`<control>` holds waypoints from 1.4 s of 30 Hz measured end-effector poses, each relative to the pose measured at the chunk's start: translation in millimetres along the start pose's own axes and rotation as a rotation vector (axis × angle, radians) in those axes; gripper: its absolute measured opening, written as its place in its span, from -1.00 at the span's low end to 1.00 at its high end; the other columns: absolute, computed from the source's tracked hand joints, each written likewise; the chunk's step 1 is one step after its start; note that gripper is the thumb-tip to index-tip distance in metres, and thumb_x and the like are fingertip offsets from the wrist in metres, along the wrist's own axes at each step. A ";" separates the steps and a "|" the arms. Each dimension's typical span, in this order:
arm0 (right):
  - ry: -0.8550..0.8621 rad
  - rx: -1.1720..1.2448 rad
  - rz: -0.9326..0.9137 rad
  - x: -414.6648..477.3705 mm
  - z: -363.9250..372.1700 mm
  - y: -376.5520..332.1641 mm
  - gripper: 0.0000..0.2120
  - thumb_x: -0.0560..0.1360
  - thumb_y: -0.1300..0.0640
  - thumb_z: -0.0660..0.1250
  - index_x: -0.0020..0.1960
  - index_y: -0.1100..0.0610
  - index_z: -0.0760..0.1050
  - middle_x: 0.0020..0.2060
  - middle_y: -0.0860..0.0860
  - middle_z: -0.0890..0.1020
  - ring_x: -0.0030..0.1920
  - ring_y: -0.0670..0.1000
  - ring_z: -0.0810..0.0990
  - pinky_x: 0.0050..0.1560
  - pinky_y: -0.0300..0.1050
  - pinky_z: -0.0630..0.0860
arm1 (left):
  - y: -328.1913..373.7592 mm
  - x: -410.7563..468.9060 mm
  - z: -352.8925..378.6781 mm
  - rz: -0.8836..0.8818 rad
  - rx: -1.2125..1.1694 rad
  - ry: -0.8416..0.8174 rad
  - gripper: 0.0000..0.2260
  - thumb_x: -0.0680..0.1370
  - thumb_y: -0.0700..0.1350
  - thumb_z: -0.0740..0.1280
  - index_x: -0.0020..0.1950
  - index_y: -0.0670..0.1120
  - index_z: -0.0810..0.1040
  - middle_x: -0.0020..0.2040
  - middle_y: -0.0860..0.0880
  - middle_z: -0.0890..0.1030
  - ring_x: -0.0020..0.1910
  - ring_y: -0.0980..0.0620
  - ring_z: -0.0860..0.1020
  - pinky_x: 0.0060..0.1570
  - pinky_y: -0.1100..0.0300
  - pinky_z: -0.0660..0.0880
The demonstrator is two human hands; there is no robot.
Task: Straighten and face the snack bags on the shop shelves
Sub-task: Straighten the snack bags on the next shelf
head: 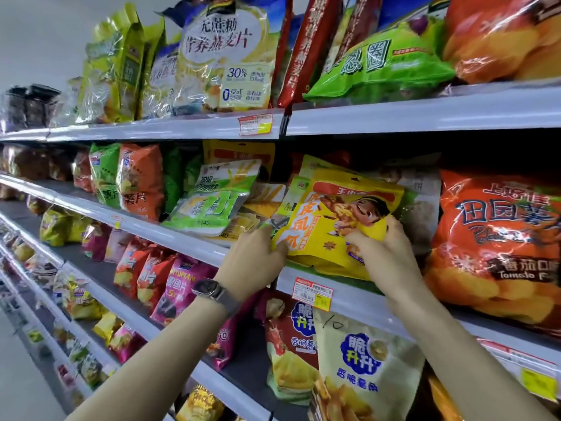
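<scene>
White metal shelving (182, 129) runs across the whole view in tiers, each packed with snack bags. The grip sits at the front rim of the middle tier (358, 299), where both hands meet on one packet.

Just to the right of the grip stands the biggest packet, an orange tomato-crisp bag (498, 238), upright and facing out. On the tier above the grip, to its left, a tall yellow-and-white oat bag (224, 53) faces front. More nearly straight above, a green bag (379, 65) lies tipped on its side.

Held between the hands is the yellow snack bag (337, 226) – tilted, its face turned outward and its lower edge hanging over the shelf rim. More yellow packets of the same kind are stacked behind it. Left of the grip a green-and-white bag (209, 205) slumps forward at an angle, resting on other packets. Below the grip, on the next tier down, a pale bag with a blue badge (364, 366) stands upright.

The left hand (252, 262) has its fingers curled round the yellow bag's lower left corner, and the right hand (385, 253) pinches its lower right edge – both hold it firmly. A red-and-white price label (312, 294) sits on the rim directly beneath the grip. A square-faced watch (208, 288) is strapped to the left wrist.
</scene>
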State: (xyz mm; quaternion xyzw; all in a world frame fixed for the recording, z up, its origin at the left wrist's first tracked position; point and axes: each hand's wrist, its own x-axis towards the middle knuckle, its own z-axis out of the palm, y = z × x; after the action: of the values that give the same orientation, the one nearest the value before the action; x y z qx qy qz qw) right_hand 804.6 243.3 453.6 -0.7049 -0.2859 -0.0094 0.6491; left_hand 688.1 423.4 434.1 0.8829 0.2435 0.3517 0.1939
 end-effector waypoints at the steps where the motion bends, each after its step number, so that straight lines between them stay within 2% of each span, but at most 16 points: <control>1: 0.022 0.059 0.002 3.5 1.3 1.5 -0.19 0.55 0.06 0.46 0.66 0.03 0.09 0.15 -0.23 0.47 0.20 -0.05 0.46 0.19 -0.09 0.41 | 2.8 3.2 1.7 0.001 -0.019 -0.008 -0.75 0.69 0.04 0.29 -0.08 -0.11 0.48 -0.28 -0.02 0.50 -0.26 -0.11 0.49 -0.35 0.08 0.29; 3: 0.046 0.160 0.047 9.6 2.4 -0.1 -0.09 0.52 0.07 0.49 0.69 0.07 0.02 0.29 -0.13 0.45 0.22 -0.03 0.50 0.24 -0.01 0.47 | 4.6 7.9 6.5 0.001 -0.047 -0.007 -0.70 0.68 -0.01 0.32 -0.22 -0.06 0.41 -0.35 0.03 0.42 -0.34 0.02 0.40 -0.40 0.14 0.19; 4: 0.049 0.223 0.088 15.0 2.0 -0.5 -0.12 0.48 0.08 0.52 0.66 0.14 0.13 0.33 -0.06 0.51 0.20 0.01 0.56 0.20 0.03 0.53 | 4.3 10.0 8.2 -0.008 -0.064 -0.008 -0.70 0.67 -0.03 0.34 -0.23 -0.07 0.44 -0.37 0.04 0.40 -0.37 0.05 0.38 -0.41 0.17 0.18; 6: 0.014 0.344 0.163 27.7 -0.1 -2.6 -0.48 0.47 0.17 0.53 0.38 0.29 0.51 0.18 0.17 0.70 0.06 0.15 0.72 0.08 0.12 0.67 | 1.9 15.1 10.3 -0.035 -0.105 -0.020 -0.80 0.66 -0.04 0.38 -0.08 -0.14 0.61 -0.41 0.05 0.42 -0.40 0.08 0.39 -0.47 0.26 0.21; 7: -0.032 0.371 0.192 31.8 -1.3 -3.5 -0.67 0.49 0.21 0.51 0.21 0.32 0.62 0.06 0.23 0.74 -0.01 0.20 0.75 0.06 0.17 0.69 | -0.8 19.6 12.3 -0.041 -0.130 -0.028 -0.80 0.65 -0.04 0.39 0.03 -0.17 0.66 -0.41 0.06 0.44 -0.40 0.09 0.40 -0.49 0.29 0.25; 9: -0.132 0.334 0.226 35.3 -3.3 -3.6 -0.79 0.50 0.22 0.52 0.10 0.28 0.68 -0.06 0.23 0.76 -0.03 0.24 0.76 0.07 0.24 0.68 | -7.3 27.4 15.2 -0.020 -0.151 -0.038 -0.73 0.65 -0.01 0.41 0.21 -0.18 0.67 -0.38 0.06 0.48 -0.39 0.11 0.43 -0.50 0.32 0.29; 12: -0.200 0.289 0.180 39.4 -0.7 -4.4 -0.78 0.46 0.25 0.55 0.09 0.23 0.69 -0.08 0.21 0.76 -0.12 0.19 0.77 -0.12 0.11 0.73 | -8.9 31.1 13.5 0.034 -0.175 -0.049 -0.73 0.63 0.01 0.44 0.20 -0.15 0.70 -0.36 0.08 0.52 -0.39 0.12 0.45 -0.49 0.35 0.32; 15: -0.097 0.284 0.087 42.9 10.4 -0.9 -0.74 0.41 0.32 0.56 0.09 0.20 0.70 -0.07 0.18 0.77 -0.07 0.21 0.77 -0.01 0.14 0.70 | -18.4 35.8 6.9 0.092 -0.184 -0.072 -0.74 0.61 0.04 0.46 0.07 -0.17 0.71 -0.40 0.05 0.49 -0.41 0.06 0.44 -0.47 0.27 0.31; 19: -0.003 0.321 0.046 29.7 33.0 12.4 -0.74 0.41 0.36 0.54 0.09 0.19 0.69 -0.08 0.16 0.77 -0.05 0.23 0.77 0.02 0.18 0.68 | -46.5 45.0 -14.3 0.191 -0.228 -0.077 -0.72 0.62 0.06 0.45 0.23 -0.07 0.73 0.02 -0.01 0.75 -0.28 0.08 0.58 -0.34 0.26 0.41; 24: 0.026 0.374 0.009 20.1 61.3 10.0 -0.67 0.38 0.37 0.53 0.12 0.18 0.67 -0.06 0.15 0.77 -0.08 0.18 0.77 -0.06 0.06 0.67 | -106.6 71.0 -46.5 0.190 -0.296 0.001 -0.90 0.62 -0.02 0.45 0.07 0.06 0.76 -0.15 0.10 0.76 -0.25 0.19 0.67 -0.30 0.38 0.47; 27: 0.032 0.384 -0.007 19.2 82.4 5.6 -0.57 0.29 0.32 0.55 0.16 0.18 0.65 -0.04 0.15 0.77 -0.07 0.18 0.77 -0.12 0.04 0.67 | -154.7 96.4 -60.2 0.116 -0.310 0.130 -0.90 0.63 -0.10 0.43 0.12 0.02 0.70 -0.14 0.12 0.71 -0.27 0.25 0.63 -0.26 0.42 0.45; 29: 0.037 0.343 -0.026 16.8 96.5 3.5 -0.58 0.33 0.33 0.55 0.17 0.14 0.64 -0.05 0.11 0.78 -0.07 0.17 0.77 -0.12 0.04 0.65 | -192.9 117.5 -66.6 0.014 -0.257 0.191 -0.79 0.64 -0.07 0.41 0.26 -0.03 0.66 0.00 0.02 0.72 -0.05 0.05 0.70 -0.10 0.24 0.48; 32: 0.051 0.290 -0.041 14.5 114.8 1.8 -0.62 0.40 0.35 0.55 0.17 0.10 0.64 -0.05 0.07 0.78 -0.04 0.15 0.77 -0.07 0.07 0.65 | -247.4 152.5 -71.4 -0.155 -0.069 0.098 -0.55 0.66 0.10 0.37 0.44 -0.14 0.54 0.25 -0.18 0.66 0.22 -0.24 0.61 0.09 0.05 0.45; 35: 0.065 0.274 -0.045 14.1 131.5 -0.4 -0.60 0.39 0.35 0.55 0.18 0.09 0.64 -0.04 0.06 0.78 -0.03 0.14 0.77 0.01 0.13 0.67 | -279.0 180.4 -73.3 -0.253 -0.057 -0.040 -0.52 0.65 0.23 0.30 0.22 -0.19 0.57 0.17 -0.22 0.64 0.09 -0.21 0.57 0.05 0.02 0.46; 38: 0.079 0.276 -0.053 12.6 142.6 -4.8 -0.60 0.39 0.35 0.54 0.18 0.09 0.64 -0.03 0.04 0.78 -0.07 0.06 0.78 -0.17 -0.04 0.65 | -294.5 208.0 -75.4 -0.265 -0.106 -0.105 -0.36 0.56 0.39 0.33 0.17 -0.21 0.60 0.14 -0.19 0.66 0.09 -0.20 0.62 0.14 0.01 0.55; 42: 0.127 0.284 -0.072 10.6 149.2 -5.7 -0.63 0.40 0.37 0.52 0.17 0.14 0.65 -0.05 0.07 0.78 -0.08 0.07 0.78 -0.24 -0.08 0.66 | -308.3 231.1 -81.2 -0.303 -0.299 -0.130 0.08 0.05 0.58 0.51 0.24 -0.25 0.62 0.14 -0.15 0.70 0.13 -0.17 0.67 0.24 -0.02 0.60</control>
State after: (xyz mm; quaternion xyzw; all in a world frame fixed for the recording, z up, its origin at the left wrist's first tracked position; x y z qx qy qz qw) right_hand 757.7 384.7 439.4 -0.5933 -0.2679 -0.0370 0.7582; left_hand 686.1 816.7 452.5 0.8185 0.3055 0.2931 0.3883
